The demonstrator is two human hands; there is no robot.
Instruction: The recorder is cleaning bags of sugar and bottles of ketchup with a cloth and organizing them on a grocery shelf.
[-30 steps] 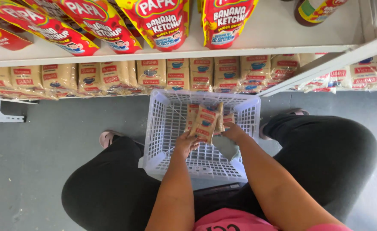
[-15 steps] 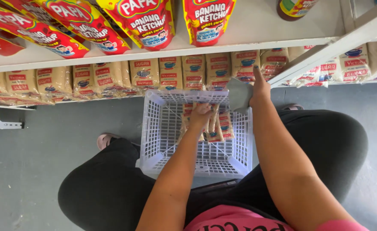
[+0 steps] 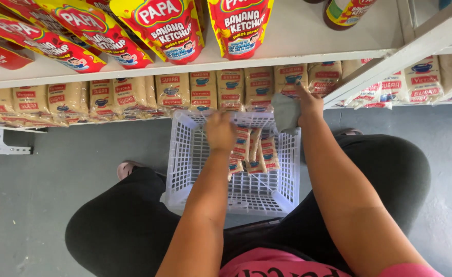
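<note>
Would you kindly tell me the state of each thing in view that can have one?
white basket: on the lap, partly filled.
packets in the basket: on edge, bunched at the far side.
left hand: closed on a packet in the basket.
right hand: holds a grey cloth at the shelf edge.
sugar packets: in a row on the lower shelf.
red sauce pouches: lying on the upper shelf.

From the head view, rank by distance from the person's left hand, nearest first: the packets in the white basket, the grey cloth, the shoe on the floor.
Left hand:
1. Packets in the white basket, right beside the fingers.
2. Grey cloth, to the right, in the right hand.
3. Shoe, lower left on the floor.
</note>
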